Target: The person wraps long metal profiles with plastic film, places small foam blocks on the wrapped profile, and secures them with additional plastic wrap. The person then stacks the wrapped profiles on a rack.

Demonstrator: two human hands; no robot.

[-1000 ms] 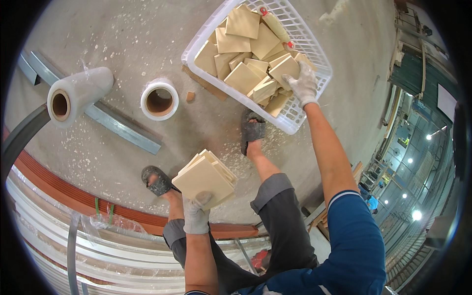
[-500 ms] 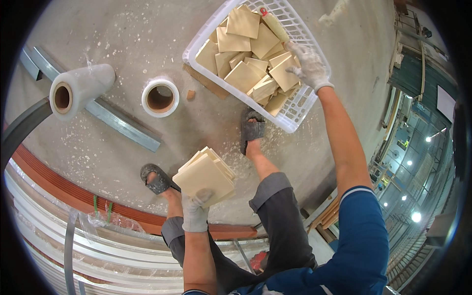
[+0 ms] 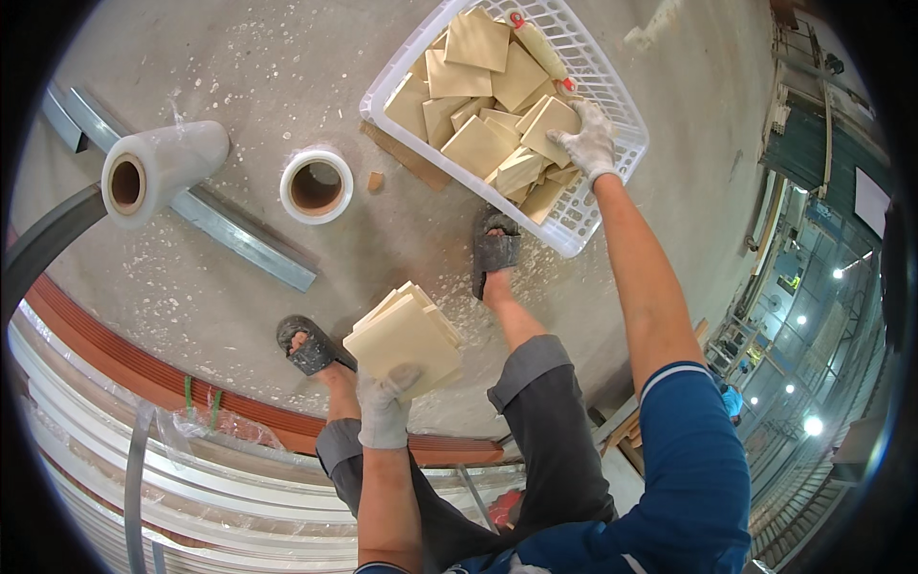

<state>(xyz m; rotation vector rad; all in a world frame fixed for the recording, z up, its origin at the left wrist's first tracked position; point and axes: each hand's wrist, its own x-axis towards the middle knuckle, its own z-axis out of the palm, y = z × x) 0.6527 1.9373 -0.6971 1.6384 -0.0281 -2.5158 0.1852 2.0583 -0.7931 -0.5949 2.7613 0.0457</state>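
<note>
White glove fabric (image 3: pixel 382 432) covers both hands. The left hand (image 3: pixel 386 397) is clamped on a small stack of pale square pieces (image 3: pixel 402 340), its thumb laid across the lower part of the front one. The stack tilts, its pieces slightly fanned along the upper edges, and shows between the two feet. The right hand (image 3: pixel 590 140) is inside a translucent white plastic crate (image 3: pixel 571 239), thumb and fingers apart, at the edge of a square piece (image 3: pixel 549 127) on the heap; I cannot tell whether it grips that piece.

More wood-coloured squares (image 3: pixel 478 146) lie jumbled in the crate, some flat, others leaning on one another. Just above the right hand, a cream roller (image 3: pixel 541 55) with red ends lies along the lattice wall. Brown board (image 3: pixel 406 155) sticks out from under the crate's left side.

Beyond that, a wood chip (image 3: pixel 376 182) lies near an upright roll (image 3: pixel 317 203) of clear film. Another film roll (image 3: pixel 177 158) lies across a grey metal channel (image 3: pixel 244 244). Dark, speckled sandals (image 3: pixel 495 251) are on the feet, which stand on a concrete floor (image 3: pixel 229 316) spattered white. Along the lower left run reddish-brown ribbed lengths (image 3: pixel 134 366), with white lengths (image 3: pixel 239 478) nearer the body. At far right, bright lamps (image 3: pixel 813 425) shine in the hall, and someone in blue (image 3: pixel 732 402) appears, small.
</note>
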